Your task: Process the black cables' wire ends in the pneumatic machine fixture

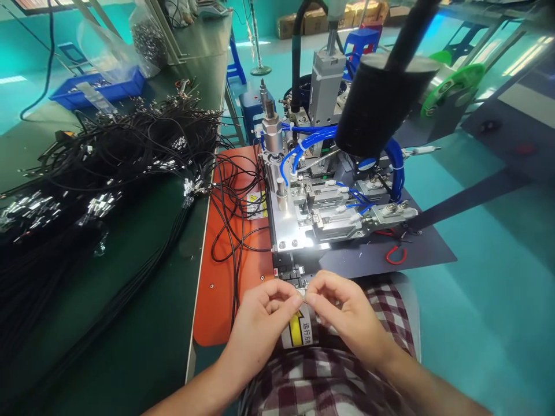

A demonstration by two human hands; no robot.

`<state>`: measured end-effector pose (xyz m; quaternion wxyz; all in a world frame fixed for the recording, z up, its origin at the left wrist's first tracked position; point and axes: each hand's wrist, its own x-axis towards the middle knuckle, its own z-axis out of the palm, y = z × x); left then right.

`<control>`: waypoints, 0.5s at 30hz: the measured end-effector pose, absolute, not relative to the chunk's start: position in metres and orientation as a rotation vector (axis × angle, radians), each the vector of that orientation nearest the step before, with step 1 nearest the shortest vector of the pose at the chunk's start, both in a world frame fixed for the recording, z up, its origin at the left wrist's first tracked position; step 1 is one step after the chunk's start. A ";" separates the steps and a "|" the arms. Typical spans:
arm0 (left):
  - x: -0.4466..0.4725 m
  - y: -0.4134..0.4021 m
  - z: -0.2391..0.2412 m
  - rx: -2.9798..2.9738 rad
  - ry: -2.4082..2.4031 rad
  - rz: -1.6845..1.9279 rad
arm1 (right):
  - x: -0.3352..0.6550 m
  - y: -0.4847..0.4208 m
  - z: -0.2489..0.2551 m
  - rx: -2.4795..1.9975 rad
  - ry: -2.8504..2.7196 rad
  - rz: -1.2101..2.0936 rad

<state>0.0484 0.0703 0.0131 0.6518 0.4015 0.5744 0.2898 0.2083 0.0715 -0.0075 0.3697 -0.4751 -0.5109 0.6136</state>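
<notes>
My left hand (267,312) and my right hand (342,309) meet in front of the machine, thumb and forefinger pinched on each. Between the fingertips is a tiny light-coloured piece, too small to name. Just beyond the hands is the front of the metal machine (288,216), with a small black block (289,273) at its near edge. A yellow and white label (299,329) shows below my fingers. Black cables (234,248) loop over the orange board (212,312) and pass behind my left hand; whether it touches them I cannot tell.
A large pile of black cables (130,133) with shiny metal ends covers much of the dark green table (143,335) on the left. Behind it stand a blue tray (99,89) and a bag of small metal parts (148,40). A black cylinder (377,104) overhangs the machine.
</notes>
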 end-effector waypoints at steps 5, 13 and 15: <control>0.044 0.074 0.012 0.837 1.286 0.652 | 0.208 0.077 -0.015 -1.210 -1.180 1.702; 0.046 0.070 0.009 0.862 1.288 0.659 | 0.200 0.079 -0.005 -1.285 -1.374 1.457; 0.048 0.068 0.007 0.882 1.295 0.663 | 0.198 0.075 -0.008 -1.285 -1.389 1.403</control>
